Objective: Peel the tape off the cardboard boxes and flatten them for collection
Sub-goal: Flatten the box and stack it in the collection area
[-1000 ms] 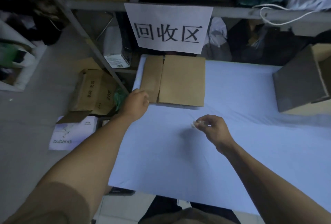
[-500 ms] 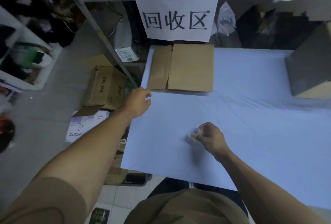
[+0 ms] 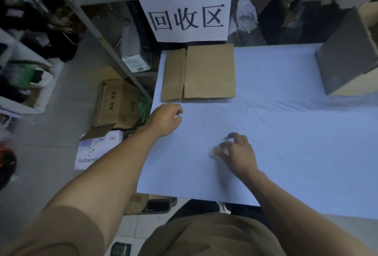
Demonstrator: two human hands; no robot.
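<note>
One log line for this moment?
flattened box lying under sign | left hand empty, near it | right hand gripping tape wad | upright box right

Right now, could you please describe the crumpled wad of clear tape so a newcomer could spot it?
Start at the pale blue table. Near its front edge, the right hand pinches a small, shiny, crumpled wad of clear tape. Unlike the flat brown cardboard farther back, it is translucent and balled up.

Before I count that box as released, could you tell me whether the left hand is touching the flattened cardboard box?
Apart. The head view shows a strip of blue table cover between the left hand and the near edge of the flattened cardboard box.
</note>
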